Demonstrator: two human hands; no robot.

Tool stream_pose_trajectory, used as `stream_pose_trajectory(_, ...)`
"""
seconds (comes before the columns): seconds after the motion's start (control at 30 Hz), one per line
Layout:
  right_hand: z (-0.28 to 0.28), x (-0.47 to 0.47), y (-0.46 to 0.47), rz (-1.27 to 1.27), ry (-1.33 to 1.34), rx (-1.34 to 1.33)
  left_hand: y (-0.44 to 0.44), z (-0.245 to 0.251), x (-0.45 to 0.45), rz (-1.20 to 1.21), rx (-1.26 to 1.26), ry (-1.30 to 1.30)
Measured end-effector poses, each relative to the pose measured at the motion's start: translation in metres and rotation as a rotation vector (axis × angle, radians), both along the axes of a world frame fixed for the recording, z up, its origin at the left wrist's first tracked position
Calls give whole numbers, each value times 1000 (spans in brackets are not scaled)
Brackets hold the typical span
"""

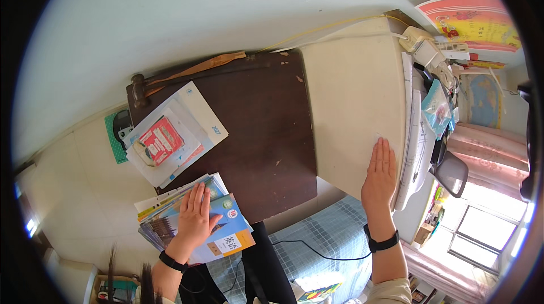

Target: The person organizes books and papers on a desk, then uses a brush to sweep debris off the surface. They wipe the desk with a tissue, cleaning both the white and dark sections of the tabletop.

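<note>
A stack of paperback books [231, 219], with an English textbook on top, lies at the near edge of a dark wooden table. My left hand [195, 214] rests flat on these books, fingers together and thumb apart. My right hand [380, 172] lies flat against the side panel of a cream-coloured cabinet or desk [352, 104], its fingertips over a small pale patch [378, 136]. Papers [208, 121] with a red booklet [163, 140] on them lie on the dark table [263, 134], left of its middle.
A wooden hammer-like object [138, 91] lies at the table's back left corner. Papers [412, 155] and a desk chair [451, 174] are at the right. A black cable [314, 249] crosses the blue checked bedding [327, 227]. A power strip [414, 39] sits at the upper right.
</note>
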State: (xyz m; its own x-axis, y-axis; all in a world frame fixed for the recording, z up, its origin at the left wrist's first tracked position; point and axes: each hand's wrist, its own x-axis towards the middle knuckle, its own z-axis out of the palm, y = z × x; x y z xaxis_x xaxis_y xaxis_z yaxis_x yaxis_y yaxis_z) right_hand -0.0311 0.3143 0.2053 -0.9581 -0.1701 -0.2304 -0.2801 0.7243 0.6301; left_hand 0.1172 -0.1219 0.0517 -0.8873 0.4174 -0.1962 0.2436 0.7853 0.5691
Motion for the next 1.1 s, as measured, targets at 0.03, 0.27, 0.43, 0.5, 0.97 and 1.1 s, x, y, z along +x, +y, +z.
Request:
stream_pose_trajectory(0.03, 4, -7, -5, -65, -39, -11, 0, 0, 0, -2, 1, -1)
stream_pose_trajectory(0.27, 16, -124, -49, 219, 157, 163, 2, 2, 0, 2, -1, 10)
stream_pose_trajectory(0.43, 31, -77, -57, 35, -82, 278, 1, 3, 0, 15, 22, 5)
stream_pose_trajectory(0.5, 30, -80, -55, 73, -75, 293, 0, 2, 0, 12, 34, 10)
stream_pose_trajectory(0.97, 22, -96, -48, 110, 21, 296, -1, -1, 2, 2, 14, -3)
stream_pose_trajectory(1.1, 20, -95, -47, 68, -22, 231, 0, -1, 3, 31, 16, -8)
